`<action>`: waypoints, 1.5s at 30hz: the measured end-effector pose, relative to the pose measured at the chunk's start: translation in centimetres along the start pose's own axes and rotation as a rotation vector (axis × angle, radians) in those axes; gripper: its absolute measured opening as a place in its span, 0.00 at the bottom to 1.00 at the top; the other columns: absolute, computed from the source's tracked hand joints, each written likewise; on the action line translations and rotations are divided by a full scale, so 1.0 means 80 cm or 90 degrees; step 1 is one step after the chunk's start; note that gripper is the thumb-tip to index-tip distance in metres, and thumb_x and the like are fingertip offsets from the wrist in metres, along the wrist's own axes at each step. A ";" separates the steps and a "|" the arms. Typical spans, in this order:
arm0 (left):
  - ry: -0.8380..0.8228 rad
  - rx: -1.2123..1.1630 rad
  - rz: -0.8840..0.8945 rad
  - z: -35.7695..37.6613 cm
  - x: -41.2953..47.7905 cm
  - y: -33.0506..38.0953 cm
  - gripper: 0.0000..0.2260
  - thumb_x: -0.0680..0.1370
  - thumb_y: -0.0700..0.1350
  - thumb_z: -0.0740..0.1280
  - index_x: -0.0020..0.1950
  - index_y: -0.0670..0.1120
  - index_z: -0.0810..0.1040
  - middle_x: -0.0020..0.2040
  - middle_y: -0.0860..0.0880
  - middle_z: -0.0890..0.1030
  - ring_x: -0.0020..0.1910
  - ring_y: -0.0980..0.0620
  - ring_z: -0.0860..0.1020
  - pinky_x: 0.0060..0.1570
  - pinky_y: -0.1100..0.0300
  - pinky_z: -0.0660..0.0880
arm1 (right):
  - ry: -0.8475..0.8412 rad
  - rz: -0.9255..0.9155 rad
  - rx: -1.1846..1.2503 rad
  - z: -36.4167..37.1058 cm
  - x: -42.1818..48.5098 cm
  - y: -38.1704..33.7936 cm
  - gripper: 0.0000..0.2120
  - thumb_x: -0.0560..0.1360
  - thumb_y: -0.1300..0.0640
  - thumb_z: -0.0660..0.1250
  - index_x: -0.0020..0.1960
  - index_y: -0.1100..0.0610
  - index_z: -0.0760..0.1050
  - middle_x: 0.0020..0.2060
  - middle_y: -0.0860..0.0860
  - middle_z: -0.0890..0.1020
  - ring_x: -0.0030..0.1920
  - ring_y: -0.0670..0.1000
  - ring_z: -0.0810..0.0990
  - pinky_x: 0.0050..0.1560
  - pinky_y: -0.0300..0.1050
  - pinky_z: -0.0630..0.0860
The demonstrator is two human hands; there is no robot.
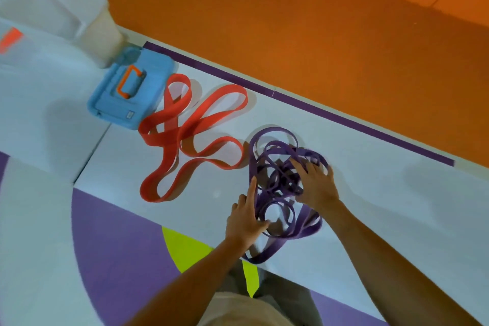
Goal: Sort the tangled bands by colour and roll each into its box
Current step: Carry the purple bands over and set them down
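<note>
A heap of tangled purple bands [280, 188] lies on the white mat in the middle of the head view. My left hand [244, 217] rests at the heap's left edge, index finger stretched along a purple loop, thumb touching the bands. My right hand [316, 182] lies on the right side of the heap with its fingers spread over the loops. To the left, a wide red band [185, 135] sprawls in several open loops, apart from the purple heap. A blue lid with an orange handle [131, 87] lies flat by the red band's far end.
A white plastic box [60, 13] stands at the far left behind the blue lid. The floor mat [370, 193] is white with purple and yellow-green patches. An orange floor [317, 21] runs beyond the purple edge stripe. My knees show at the bottom.
</note>
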State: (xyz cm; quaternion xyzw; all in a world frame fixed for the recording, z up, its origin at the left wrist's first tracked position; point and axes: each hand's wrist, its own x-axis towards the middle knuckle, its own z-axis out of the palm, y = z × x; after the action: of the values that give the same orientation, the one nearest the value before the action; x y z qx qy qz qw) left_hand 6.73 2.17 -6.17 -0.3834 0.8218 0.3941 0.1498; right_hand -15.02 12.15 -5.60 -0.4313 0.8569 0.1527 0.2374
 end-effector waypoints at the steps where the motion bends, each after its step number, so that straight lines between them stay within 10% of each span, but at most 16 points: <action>1: 0.009 -0.013 0.006 0.006 -0.001 0.001 0.53 0.75 0.62 0.76 0.84 0.62 0.37 0.69 0.47 0.74 0.65 0.43 0.78 0.62 0.45 0.79 | 0.013 0.012 -0.009 0.011 -0.007 0.000 0.50 0.72 0.38 0.75 0.84 0.47 0.52 0.79 0.54 0.66 0.79 0.61 0.64 0.78 0.67 0.60; 9: 0.080 -0.104 0.009 0.023 -0.002 0.007 0.55 0.73 0.35 0.72 0.84 0.65 0.38 0.71 0.46 0.79 0.61 0.39 0.82 0.55 0.45 0.82 | 0.020 0.047 0.002 0.045 -0.046 -0.014 0.33 0.76 0.43 0.69 0.79 0.44 0.65 0.64 0.50 0.82 0.61 0.57 0.81 0.59 0.52 0.74; 17: 0.074 -0.360 -0.030 0.006 -0.028 0.018 0.40 0.71 0.47 0.73 0.80 0.62 0.62 0.59 0.51 0.85 0.54 0.50 0.84 0.55 0.55 0.82 | 0.025 0.054 0.459 0.046 -0.107 0.002 0.12 0.71 0.48 0.72 0.53 0.50 0.81 0.42 0.50 0.86 0.45 0.57 0.85 0.48 0.49 0.79; 21: 0.076 -0.447 -0.032 0.012 -0.051 0.042 0.34 0.73 0.31 0.72 0.76 0.51 0.71 0.62 0.46 0.82 0.58 0.44 0.83 0.59 0.42 0.83 | 0.082 0.069 0.704 0.049 -0.139 0.014 0.09 0.66 0.52 0.69 0.46 0.45 0.78 0.34 0.44 0.83 0.36 0.50 0.82 0.40 0.45 0.78; 31: 0.171 -0.531 -0.002 0.013 -0.120 0.123 0.26 0.75 0.27 0.70 0.68 0.50 0.79 0.58 0.45 0.85 0.53 0.42 0.86 0.54 0.43 0.85 | 0.100 0.042 0.818 0.013 -0.170 0.051 0.04 0.74 0.65 0.69 0.44 0.58 0.78 0.36 0.53 0.83 0.37 0.54 0.82 0.35 0.38 0.77; 36: 0.217 -0.520 0.055 -0.013 -0.147 0.149 0.28 0.75 0.30 0.72 0.71 0.53 0.78 0.60 0.54 0.86 0.58 0.51 0.85 0.60 0.46 0.83 | 0.078 -0.072 0.878 -0.038 -0.187 0.032 0.03 0.80 0.56 0.70 0.50 0.49 0.81 0.40 0.48 0.86 0.41 0.49 0.86 0.39 0.38 0.79; 41: 0.285 -0.525 0.085 -0.072 -0.178 0.153 0.29 0.77 0.32 0.74 0.76 0.50 0.75 0.64 0.52 0.84 0.61 0.50 0.84 0.64 0.45 0.81 | 0.083 -0.158 0.974 -0.095 -0.200 -0.004 0.07 0.84 0.59 0.65 0.60 0.53 0.79 0.50 0.56 0.87 0.51 0.60 0.86 0.55 0.61 0.83; 45: 0.342 -0.509 0.111 -0.121 -0.210 0.139 0.31 0.77 0.33 0.74 0.79 0.49 0.72 0.67 0.52 0.82 0.64 0.54 0.82 0.68 0.50 0.78 | 0.029 -0.260 1.044 -0.146 -0.222 -0.048 0.16 0.81 0.41 0.65 0.61 0.49 0.81 0.49 0.53 0.88 0.50 0.54 0.88 0.50 0.47 0.83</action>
State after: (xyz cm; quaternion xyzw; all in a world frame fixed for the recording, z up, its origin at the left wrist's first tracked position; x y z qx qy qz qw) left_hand 10.04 7.79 15.23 -0.4285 0.6446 0.5771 -0.2604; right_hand -5.95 16.28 13.57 -0.2717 0.6065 -0.5719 0.4810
